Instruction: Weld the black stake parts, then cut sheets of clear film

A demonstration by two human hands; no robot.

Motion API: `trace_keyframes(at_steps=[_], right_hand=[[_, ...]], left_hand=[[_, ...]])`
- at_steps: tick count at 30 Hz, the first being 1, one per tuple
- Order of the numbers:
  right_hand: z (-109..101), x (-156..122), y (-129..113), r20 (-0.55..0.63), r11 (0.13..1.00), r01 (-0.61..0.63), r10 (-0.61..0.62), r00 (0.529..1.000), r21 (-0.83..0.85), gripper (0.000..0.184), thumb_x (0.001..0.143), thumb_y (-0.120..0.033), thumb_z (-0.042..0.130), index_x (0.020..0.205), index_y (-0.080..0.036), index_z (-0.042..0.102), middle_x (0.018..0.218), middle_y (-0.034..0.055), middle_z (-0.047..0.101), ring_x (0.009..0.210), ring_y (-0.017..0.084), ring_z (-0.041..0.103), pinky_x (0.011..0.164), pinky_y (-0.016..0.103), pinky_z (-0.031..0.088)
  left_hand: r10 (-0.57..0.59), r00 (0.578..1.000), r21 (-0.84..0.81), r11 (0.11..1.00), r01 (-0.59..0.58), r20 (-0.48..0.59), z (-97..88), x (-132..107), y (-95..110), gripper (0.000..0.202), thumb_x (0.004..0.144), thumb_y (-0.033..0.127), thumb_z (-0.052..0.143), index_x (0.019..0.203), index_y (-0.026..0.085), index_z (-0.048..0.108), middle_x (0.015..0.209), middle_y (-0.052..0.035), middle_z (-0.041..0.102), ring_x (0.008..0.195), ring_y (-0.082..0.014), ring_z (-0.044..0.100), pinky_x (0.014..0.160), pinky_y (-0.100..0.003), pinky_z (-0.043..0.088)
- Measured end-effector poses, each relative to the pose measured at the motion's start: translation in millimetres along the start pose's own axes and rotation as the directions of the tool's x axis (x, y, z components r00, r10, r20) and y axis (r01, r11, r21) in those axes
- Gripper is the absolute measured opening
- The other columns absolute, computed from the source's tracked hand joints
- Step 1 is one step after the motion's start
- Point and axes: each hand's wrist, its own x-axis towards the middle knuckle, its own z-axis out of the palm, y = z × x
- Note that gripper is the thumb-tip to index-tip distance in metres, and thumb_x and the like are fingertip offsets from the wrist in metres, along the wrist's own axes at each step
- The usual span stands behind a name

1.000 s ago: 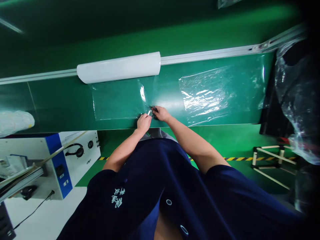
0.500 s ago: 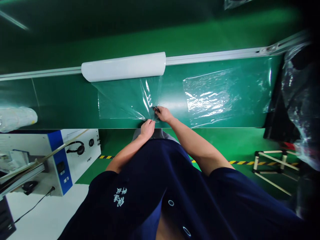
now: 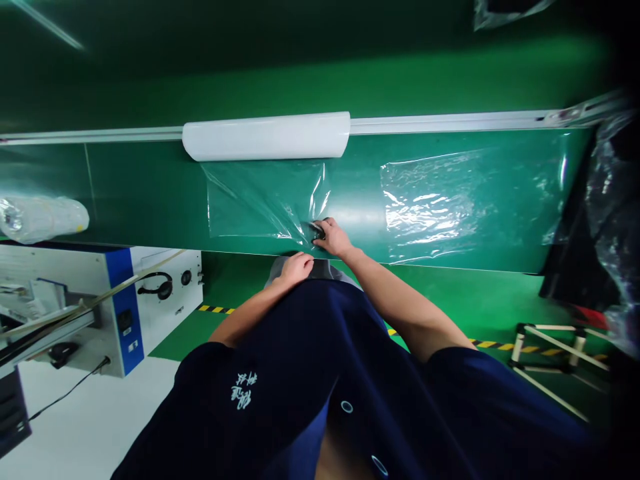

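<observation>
A roll of clear plastic film (image 3: 265, 137) lies along the back of the green table (image 3: 150, 207). Its loose end, a clear film sheet (image 3: 240, 207), stretches toward me and gathers into creases by my hands. At the table's front edge my left hand (image 3: 299, 265) is closed, fingers pinched where the creases meet; the pinched bit is mostly hidden. My right hand (image 3: 335, 238), just above and right of it, curls around a small dark tool (image 3: 317, 231) resting against the film. The tool's kind does not show clearly.
A separate clear film sheet (image 3: 430, 210) lies flat to the right. Another wrapped roll (image 3: 45, 219) rests at the far left. A metal rail (image 3: 440, 125) borders the table's back. Below left stands a white and blue machine (image 3: 123, 313); a tube frame (image 3: 550, 347) stands lower right.
My left hand has drawn slightly toward my body, and the creases now run to a point nearer the table edge. The view has shifted a little, with the roll appearing further right.
</observation>
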Motion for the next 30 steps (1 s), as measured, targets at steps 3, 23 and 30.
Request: trace_keyframes(at_steps=[3,23,30], right_hand=[[3.9,-5.3,0.7,0.021,0.999,0.021,-0.021,1.0,-0.04,0.072,0.075,-0.024,0.078,0.141,-0.023,0.049,0.129,0.0103,0.049,0.115,0.026,0.058,0.098,0.038,0.052],[-0.7,-4.5,-9.7,0.073,0.984,-0.01,0.023,0.997,-0.18,0.079,0.074,-0.032,0.08,0.144,-0.022,0.044,0.134,0.0141,0.046,0.114,0.031,0.06,0.094,0.041,0.055],[-8.4,-10.5,-10.1,0.117,0.972,0.026,0.001,0.993,-0.232,0.078,0.078,-0.032,0.076,0.147,-0.022,0.041,0.137,0.015,0.047,0.116,0.032,0.06,0.094,0.041,0.055]], left_hand=[[-0.014,0.979,0.035,0.999,0.021,-0.202,-24.4,-4.4,-9.1,0.025,0.096,0.025,0.051,0.104,0.025,0.075,0.103,-0.0109,0.068,0.101,-0.0233,0.062,0.099,-0.037,0.047],[0.187,0.981,0.652,0.75,-0.108,-0.052,-62.6,0.8,-29.0,0.029,0.099,0.018,0.043,0.1,0.022,0.072,0.104,-0.0115,0.068,0.094,-0.0256,0.059,0.085,-0.043,0.039],[0.066,0.996,0.639,0.769,-0.009,-0.066,-49.0,1.8,-32.1,0.029,0.1,0.02,0.044,0.106,0.023,0.072,0.11,-0.0106,0.068,0.098,-0.0244,0.061,0.084,-0.041,0.04]])
